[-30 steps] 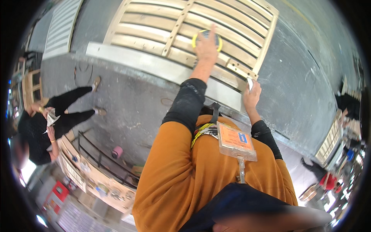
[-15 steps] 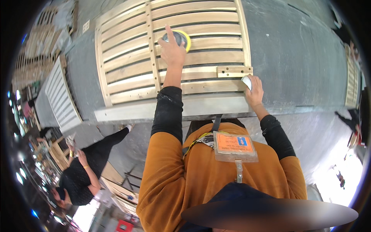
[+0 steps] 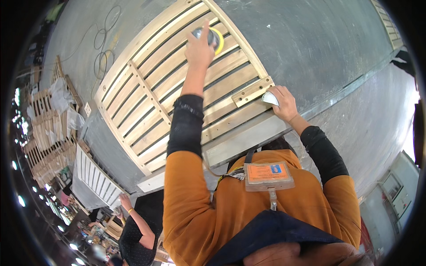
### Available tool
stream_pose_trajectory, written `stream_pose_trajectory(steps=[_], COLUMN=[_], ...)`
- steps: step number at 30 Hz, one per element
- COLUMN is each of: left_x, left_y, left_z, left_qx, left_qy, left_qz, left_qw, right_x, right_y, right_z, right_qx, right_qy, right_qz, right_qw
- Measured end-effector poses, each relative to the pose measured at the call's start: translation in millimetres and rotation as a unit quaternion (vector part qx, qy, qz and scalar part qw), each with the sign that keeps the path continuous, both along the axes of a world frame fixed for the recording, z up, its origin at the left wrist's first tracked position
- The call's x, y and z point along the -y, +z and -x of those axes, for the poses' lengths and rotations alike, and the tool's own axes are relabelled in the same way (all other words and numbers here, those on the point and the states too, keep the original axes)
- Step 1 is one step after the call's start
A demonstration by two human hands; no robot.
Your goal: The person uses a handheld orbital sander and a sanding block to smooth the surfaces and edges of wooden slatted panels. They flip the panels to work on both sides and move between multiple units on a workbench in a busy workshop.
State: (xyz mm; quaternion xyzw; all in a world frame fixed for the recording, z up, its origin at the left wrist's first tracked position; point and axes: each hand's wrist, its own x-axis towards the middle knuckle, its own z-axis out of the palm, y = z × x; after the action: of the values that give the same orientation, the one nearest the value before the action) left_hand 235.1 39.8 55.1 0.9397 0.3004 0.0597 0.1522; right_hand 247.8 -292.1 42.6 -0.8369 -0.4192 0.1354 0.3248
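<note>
A slatted wooden panel [image 3: 191,57] lies on the grey table, with a middle rail [image 3: 148,93] across its slats. My left hand [image 3: 198,53] is wrapped over the top of a round handheld sander [image 3: 217,41] with a yellow rim, its index finger stretched forward. The sander is on the slats between the middle rail and the right rail. At the panel's near right corner, the fingers of my right hand [image 3: 285,103] pinch a white, half-round folded sanding disc [image 3: 270,98]. It is beside a short wooden block [image 3: 251,91] with dark holes.
A pale board [image 3: 248,133] runs along the near edge of the grey table [image 3: 306,48]. A thin cord [image 3: 103,46] lies looped at the far left. Another slatted panel [image 3: 95,175] is at the left, near a person in black [image 3: 138,226]. Slatted wooden pieces [image 3: 51,128] stand beyond.
The view has turned, so the panel now appears slanted. My left hand has moved the sander away from the middle rail, toward the right rail. My right hand keeps the white disc near the block.
</note>
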Motion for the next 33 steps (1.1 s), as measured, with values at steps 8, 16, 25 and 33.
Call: stream_pose_trajectory(steps=[8,16,25,33], left_x=[-37.0,-30.7,-121.1,-152.0], left_y=[2.2,-5.2,4.6,-4.8], left_z=[-103.5,-117.1,-131.6,-163.7], left_qx=[-0.025,-0.032,-0.035,-0.063], left_qy=[0.145,0.117,0.297,0.158], left_qz=[-0.022,-0.083,-0.011,-0.023], left_qw=[0.989,0.989,0.954,0.985], right_x=[-0.6,2.4,2.1,1.3], right_y=[2.3,-6.9,-8.8,-6.1], right_z=[-2.5,-2.7,-7.1,-5.3], right_qx=[-0.011,-0.018,-0.027,-0.027], right_qy=[-0.005,-0.008,-0.001,0.009], right_qz=[-0.014,-0.015,-0.033,-0.022], right_qw=[1.0,1.0,0.999,0.999])
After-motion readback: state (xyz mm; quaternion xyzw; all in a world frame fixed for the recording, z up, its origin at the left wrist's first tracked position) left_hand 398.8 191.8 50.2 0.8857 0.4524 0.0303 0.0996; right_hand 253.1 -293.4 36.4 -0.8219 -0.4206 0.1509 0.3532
